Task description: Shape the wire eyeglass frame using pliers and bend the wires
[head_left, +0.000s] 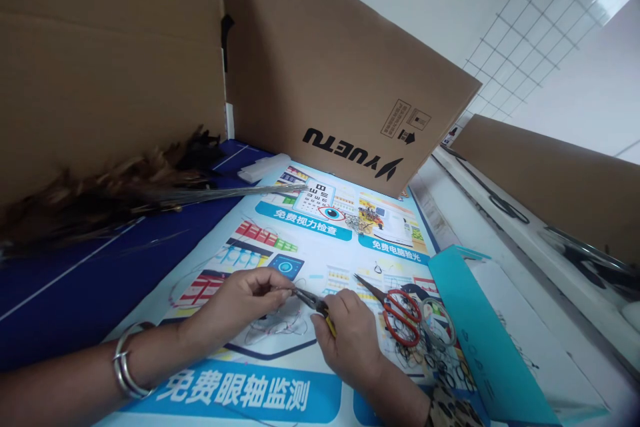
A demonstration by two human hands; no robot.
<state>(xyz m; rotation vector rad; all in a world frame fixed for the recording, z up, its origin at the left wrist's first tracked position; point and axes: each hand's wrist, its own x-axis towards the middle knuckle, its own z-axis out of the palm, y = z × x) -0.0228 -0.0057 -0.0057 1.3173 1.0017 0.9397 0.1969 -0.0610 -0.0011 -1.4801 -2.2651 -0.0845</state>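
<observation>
My right hand [353, 340] is wrapped round a pair of pliers [311, 300] with dark jaws and a yellow grip. Thumb and fingertips of my left hand [245, 300] pinch together at the tip of the jaws; whatever lies between them is too small to name. Beneath the pliers, a loose tangle of thin wire or thread [277, 328] rests on the printed sheet [310, 267]. To the right of my right hand lie red-handled scissors [404, 317], blades pointing away to the left. Beside them is a clear ring-shaped roll [440, 321], close to a heap of small dark loops [447, 367].
Tall cardboard panels [325, 67] stand behind and to the left. Brown and black feathers [100, 193] lie on the blue surface at left, near a bundle of thin straight wires [235, 193]. A teal and white box [485, 327] stands open at right. Small metallic pieces [357, 223] sit farther back.
</observation>
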